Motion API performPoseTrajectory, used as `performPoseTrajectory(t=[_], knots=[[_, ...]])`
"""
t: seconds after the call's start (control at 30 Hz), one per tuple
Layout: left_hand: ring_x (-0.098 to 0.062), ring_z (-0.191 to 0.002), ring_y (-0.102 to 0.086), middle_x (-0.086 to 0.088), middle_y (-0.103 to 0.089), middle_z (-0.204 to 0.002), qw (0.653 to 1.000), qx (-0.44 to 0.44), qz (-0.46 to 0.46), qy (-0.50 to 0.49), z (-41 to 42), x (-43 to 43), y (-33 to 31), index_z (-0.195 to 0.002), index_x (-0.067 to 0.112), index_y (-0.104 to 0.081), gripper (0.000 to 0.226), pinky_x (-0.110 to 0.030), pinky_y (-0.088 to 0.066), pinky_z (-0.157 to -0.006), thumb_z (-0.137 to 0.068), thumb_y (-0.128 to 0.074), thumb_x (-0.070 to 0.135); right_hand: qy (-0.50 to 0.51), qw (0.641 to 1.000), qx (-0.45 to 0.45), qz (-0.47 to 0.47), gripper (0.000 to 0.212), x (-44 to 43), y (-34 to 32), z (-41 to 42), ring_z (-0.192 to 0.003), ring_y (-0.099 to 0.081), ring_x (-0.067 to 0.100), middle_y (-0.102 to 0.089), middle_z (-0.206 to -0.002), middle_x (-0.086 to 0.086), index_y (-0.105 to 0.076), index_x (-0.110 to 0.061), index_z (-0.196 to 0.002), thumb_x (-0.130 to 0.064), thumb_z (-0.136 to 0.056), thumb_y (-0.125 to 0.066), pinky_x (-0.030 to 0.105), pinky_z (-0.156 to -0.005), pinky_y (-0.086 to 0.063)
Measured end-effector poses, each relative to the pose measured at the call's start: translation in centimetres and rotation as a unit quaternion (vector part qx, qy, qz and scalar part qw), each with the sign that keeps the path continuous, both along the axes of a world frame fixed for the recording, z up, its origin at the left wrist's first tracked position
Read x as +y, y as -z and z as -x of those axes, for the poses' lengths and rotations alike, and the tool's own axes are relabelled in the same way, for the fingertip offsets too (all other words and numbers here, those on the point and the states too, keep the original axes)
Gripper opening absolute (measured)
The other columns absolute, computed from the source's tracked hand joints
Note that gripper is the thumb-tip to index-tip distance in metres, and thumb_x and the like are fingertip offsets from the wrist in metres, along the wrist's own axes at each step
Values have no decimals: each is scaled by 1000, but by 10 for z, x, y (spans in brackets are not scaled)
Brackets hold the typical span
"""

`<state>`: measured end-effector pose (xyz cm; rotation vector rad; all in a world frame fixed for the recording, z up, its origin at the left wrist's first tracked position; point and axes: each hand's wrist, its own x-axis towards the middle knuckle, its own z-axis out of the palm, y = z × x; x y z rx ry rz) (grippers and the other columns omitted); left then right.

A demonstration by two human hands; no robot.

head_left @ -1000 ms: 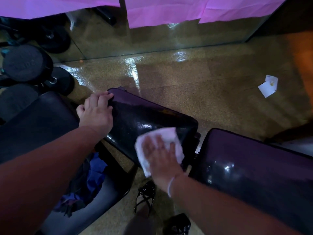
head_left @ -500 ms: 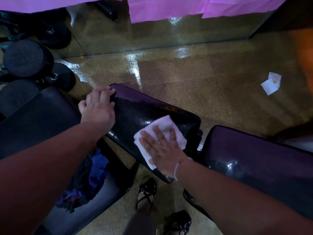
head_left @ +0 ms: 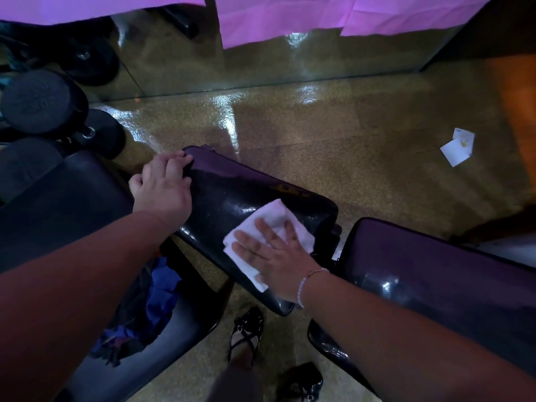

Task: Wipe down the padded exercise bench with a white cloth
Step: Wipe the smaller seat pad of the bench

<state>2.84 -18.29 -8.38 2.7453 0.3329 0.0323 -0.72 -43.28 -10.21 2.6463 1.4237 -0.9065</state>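
The dark, glossy padded seat section of the exercise bench (head_left: 249, 204) lay across the centre of the view, its surface shiny under the light. A folded white cloth (head_left: 278, 227) rested on the near right part of this pad. The right hand (head_left: 275, 256) lay flat on top of the cloth, fingers spread apart and extended, palm pressing it against the padding rather than gripping it. A thin beaded bracelet (head_left: 304, 282) circled the right wrist.

The left hand (head_left: 162, 187) was placed at the far left end of the same pad, fingers together and curled over its edge, clamped on the padding.

To the right, separated by a narrow gap, stood a second dark padded section of the bench (head_left: 435, 274), also glossy. On the left a further dark padded seat (head_left: 58, 198) was visible, with blue and dark fabric (head_left: 156, 297) bundled below it. Round black weight plates (head_left: 40, 103) sat at the far left.

The speckled brown floor (head_left: 333, 146) was reflective. Small pieces of white paper (head_left: 456, 147) lay on it at the right, well apart from the bench. Pink sheeting (head_left: 319, 15) hung along the top edge. A black strappy shoe (head_left: 246, 329) on the person's foot showed beneath the pad, a second (head_left: 301, 381) nearby.
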Motion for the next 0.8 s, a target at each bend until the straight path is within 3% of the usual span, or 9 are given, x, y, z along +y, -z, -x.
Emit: performPoseTrajectory(t=[0.13, 0.3, 0.37, 0.5, 0.57, 0.67, 0.8], knots=[[-26, -115, -41, -5, -44, -132, 1000, 4, 7, -6, 0, 0, 0, -123, 19, -48, 40, -46, -26, -92, -85, -38, 26, 147, 986, 70, 37, 78, 8, -10, -29, -132, 42, 20, 43, -140, -22, 30, -37, -137, -37, -96, -36, 64, -109, 9], [-27, -116, -41, -5, -44, -133, 1000, 13, 21, 1, -1, 3, -2, -124, 18, -48, 40, -47, -25, -94, -86, -40, 25, 400, 905, 143, 34, 74, 62, -30, -77, -142, 26, 26, 29, -153, -15, 23, -32, -145, -45, -97, -32, 66, -109, -2], [-28, -117, -41, -5, -44, -134, 999, 22, 28, -1, -2, 2, -3, -125, 18, -49, 43, -46, -24, -95, -84, -38, 28, 378, 916, 127, 29, 74, 85, -36, -73, -140, 28, 28, 31, -153, -13, 25, -31, -143, -45, -97, -31, 68, -107, 1], [-29, -117, -40, -6, -44, -134, 999, 34, 39, -9, -3, 2, -6, -125, 18, -50, 47, -45, -24, -96, -82, -35, 30, 209, 977, 48, 0, 77, 81, -32, -28, -137, 34, 29, 38, -149, -12, 31, -31, -139, -42, -97, -33, 68, -107, 9], [-28, -118, -39, -5, -44, -133, 998, 39, 52, -10, -3, 4, -7, -125, 20, -49, 44, -45, -23, -97, -85, -37, 29, 184, 981, 56, 8, 79, 60, -24, -25, -135, 38, 24, 43, -142, -17, 33, -34, -136, -40, -97, -35, 65, -108, 8], [-27, -119, -39, -3, -43, -133, 997, 43, 63, -16, -3, 4, -6, -125, 21, -49, 36, -47, -23, -99, -90, -46, 20, 256, 960, 108, 40, 79, 35, -21, -38, -133, 39, 19, 46, -136, -20, 31, -35, -139, -41, -96, -35, 62, -111, 7], [-25, -120, -38, 0, -41, -135, 996, 44, 72, -16, -2, 4, -7, -126, 22, -48, 36, -45, -21, -100, -90, -47, 18, 409, 897, 156, 58, 75, 49, -28, -71, -142, 24, 26, 30, -153, -15, 23, -31, -144, -45, -96, -33, 64, -109, -3]])
